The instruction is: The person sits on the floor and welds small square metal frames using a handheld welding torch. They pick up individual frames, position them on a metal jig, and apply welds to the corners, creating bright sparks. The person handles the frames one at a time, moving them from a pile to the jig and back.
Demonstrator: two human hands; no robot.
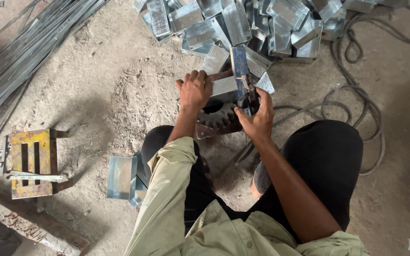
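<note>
On a dusty, sandy workshop floor (119,85), seen from above, a person in a pale green shirt and dark trousers sits with knees spread. Across the top lies a big heap of folded galvanised sheet-metal channel pieces (262,23), and at upper left a bundle of long thin metal strips (24,52) runs diagonally. A dark cable (357,90) loops over the floor on the right. At left stands a yellow, rusty slotted metal block (29,163), with a worn beam (29,227) below it. Beside the left knee lies another folded sheet-metal piece (122,178). Between the knees, just before the heap, sits a small hand-operated metal press with a toothed gear (219,118). The left hand (194,90) is clamped over a shiny folded metal piece (225,86) seated on the press. The right hand (257,116) is wrapped around the dark lever (245,97) just right of that piece, beside a blue upright plate (239,64).
</note>
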